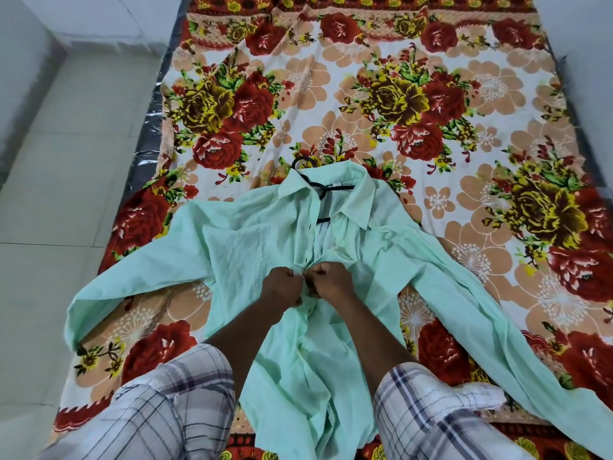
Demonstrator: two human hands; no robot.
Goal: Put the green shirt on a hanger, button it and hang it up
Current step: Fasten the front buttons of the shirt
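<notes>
- Two checked sleeves [172, 403] are seen at the bottom edge. They are cut off by the frame, and bare forearms reach forward from them.
- Between the forearms the hem of the green shirt [298, 410] is bunched and creased. Its lowest part is lost at the frame edge.
- The left hand [282, 283] is curled and pinches the left front edge of the shirt at mid-chest.
- The right hand [331, 281] is curled in the same way on the opposite front edge, and the knuckles of the two hands almost touch.
- The fingertips are tucked under the hands, so it cannot be told whether a button is held or already through its hole.
- The shirt is laid front-up on a floral bedsheet [398, 94], with both arms spread wide. The one at the right of the view runs out of frame at the lower corner.
- Above the hands the front is seen gaping open, with small dark buttons hard to make out along one edge.
- A black hanger [318, 187] is seen inside the collar. Only its hook and neck are exposed, and its shoulders are hidden under the fabric.
- A glossy dark mattress [149, 134] edge is glimpsed past the sheet at the left, beside a pale tiled floor [66, 161].
</notes>
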